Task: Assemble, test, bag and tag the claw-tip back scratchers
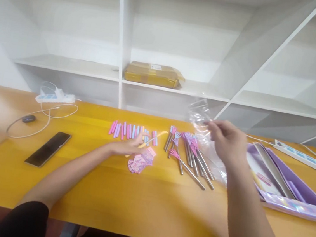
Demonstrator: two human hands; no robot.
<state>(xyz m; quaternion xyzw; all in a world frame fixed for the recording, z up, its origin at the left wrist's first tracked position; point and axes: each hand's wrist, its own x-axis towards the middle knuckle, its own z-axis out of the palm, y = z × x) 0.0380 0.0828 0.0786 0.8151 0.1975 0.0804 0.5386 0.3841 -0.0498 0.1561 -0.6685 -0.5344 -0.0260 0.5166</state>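
Bagging small pink items at the bench.
My right hand [225, 141] pinches a clear bag [199, 114] above the metal sticks [195, 163]; my left hand [130, 148] grips a yellow stick [150, 140]. I'd hold the bag's mouth wide.

A crumpled clear plastic bag [198, 114] is pinched aloft at about one o'clock, while a thin yellow stick [150, 141], perhaps a pen, lies slanted on the desk [139, 206] near twelve o'clock.

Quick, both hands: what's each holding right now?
Left hand: closed on a yellow stick.
Right hand: pinching a clear plastic bag, raised.
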